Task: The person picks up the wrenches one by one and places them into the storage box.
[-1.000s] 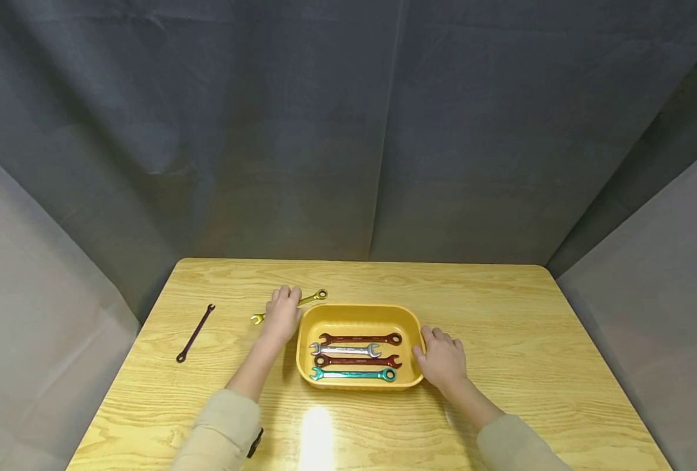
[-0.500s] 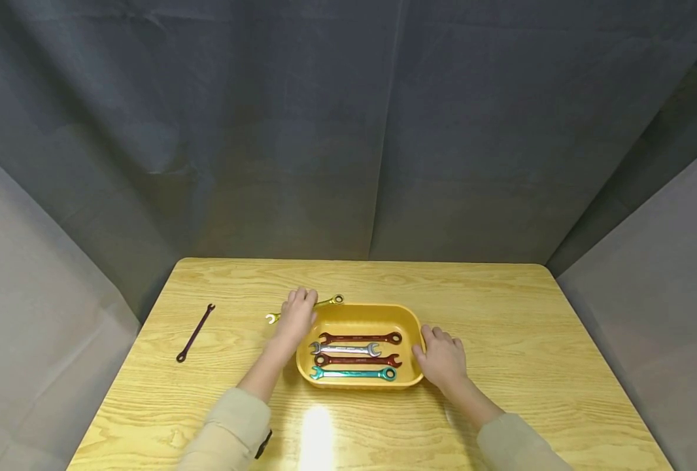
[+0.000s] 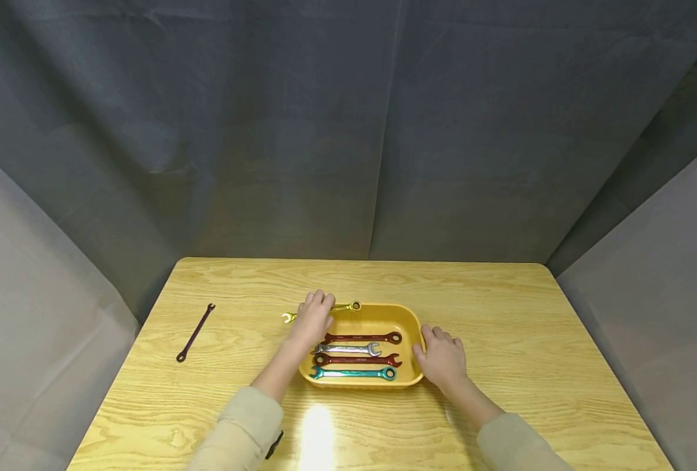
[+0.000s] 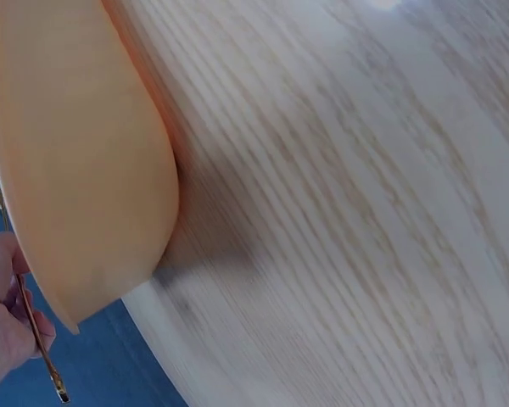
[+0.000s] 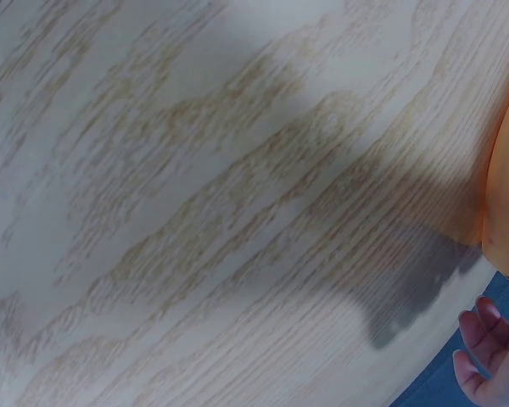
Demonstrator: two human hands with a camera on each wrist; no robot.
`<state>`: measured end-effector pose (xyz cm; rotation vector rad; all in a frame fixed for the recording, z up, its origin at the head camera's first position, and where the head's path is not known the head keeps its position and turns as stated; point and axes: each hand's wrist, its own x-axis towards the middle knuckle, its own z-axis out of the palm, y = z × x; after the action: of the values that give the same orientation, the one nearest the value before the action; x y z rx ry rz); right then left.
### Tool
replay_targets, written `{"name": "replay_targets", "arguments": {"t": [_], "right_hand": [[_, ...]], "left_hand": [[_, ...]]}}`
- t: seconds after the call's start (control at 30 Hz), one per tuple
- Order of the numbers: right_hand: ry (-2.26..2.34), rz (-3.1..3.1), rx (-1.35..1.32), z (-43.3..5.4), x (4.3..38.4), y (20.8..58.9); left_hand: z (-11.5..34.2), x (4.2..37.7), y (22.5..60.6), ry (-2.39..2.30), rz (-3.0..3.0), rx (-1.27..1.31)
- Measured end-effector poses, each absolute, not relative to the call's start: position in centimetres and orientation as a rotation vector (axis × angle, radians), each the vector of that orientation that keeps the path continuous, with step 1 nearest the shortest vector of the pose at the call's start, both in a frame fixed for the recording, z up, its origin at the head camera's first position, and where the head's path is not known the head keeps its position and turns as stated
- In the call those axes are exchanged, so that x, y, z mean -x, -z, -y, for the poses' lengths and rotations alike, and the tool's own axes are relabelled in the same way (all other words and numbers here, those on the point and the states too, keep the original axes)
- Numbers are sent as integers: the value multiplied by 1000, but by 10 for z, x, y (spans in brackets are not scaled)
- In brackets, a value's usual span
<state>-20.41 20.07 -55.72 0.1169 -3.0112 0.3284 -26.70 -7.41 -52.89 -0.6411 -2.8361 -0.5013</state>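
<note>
My left hand (image 3: 314,319) pinches a gold combination wrench (image 3: 342,307) over the far left rim of a yellow plastic bin (image 3: 392,316). The ring end points right and the open end sticks out left of the hand. In the left wrist view the wrench (image 4: 48,360) crosses the fingers beside the bin wall. My right hand (image 3: 442,361) grips the bin's right end, thumb over the rim and other fingers outside. Inside lie two red wrenches (image 3: 360,338) (image 3: 357,360), a silver wrench (image 3: 348,350) and a teal wrench (image 3: 351,373), roughly parallel.
A dark purple wrench (image 3: 196,333) lies slanted on the wooden table (image 3: 531,340), left of the bin. Grey cloth (image 3: 295,163) hangs behind the table's far edge, with lighter panels (image 3: 36,327) at the sides.
My left hand has carried the gold wrench rightward from the table left of the bin to over its far left rim. The right hand and the bin have stayed put.
</note>
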Motion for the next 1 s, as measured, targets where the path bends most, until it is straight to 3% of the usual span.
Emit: {"name": "replay_targets", "arguments": {"t": [1.0], "right_hand": [[-317,3003,-111,-202,203,559]], "left_hand": [[45,266,552,356,2888,828]]}}
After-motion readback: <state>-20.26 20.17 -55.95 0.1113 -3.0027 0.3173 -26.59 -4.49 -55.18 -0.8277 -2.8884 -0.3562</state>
